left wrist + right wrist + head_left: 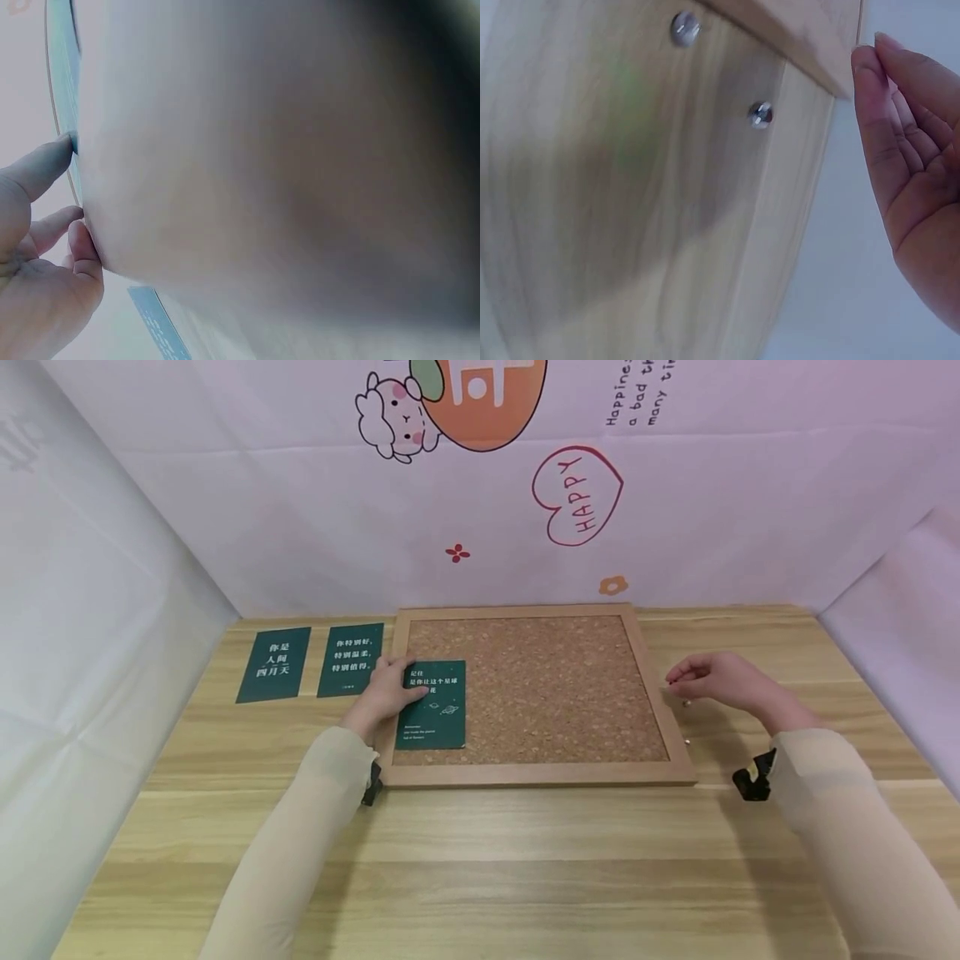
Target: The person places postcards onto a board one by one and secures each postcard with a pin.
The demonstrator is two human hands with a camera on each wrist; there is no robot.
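Observation:
A framed corkboard (555,693) lies flat on the table. At its left side a dark green card (435,727) with white print covers part of the cork. My left hand (392,689) rests on the wooden frame's left rail with its thumb laid across this card; in the left wrist view the thumb (45,166) touches near the card's edge. Beyond the board's right rail my right hand (712,679) is raised, thumb and index fingertips meeting in a pinch on a tiny pushpin, mostly hidden by them. Below it two clear pushpins (760,115) lie on the table.
Two more green cards, one at far left (274,664) and one nearer the board (349,660), lie on the wood-grain table (480,877). A white printed cloth (300,510) hangs upright behind the board, with plain white cloth (90,610) at the left side.

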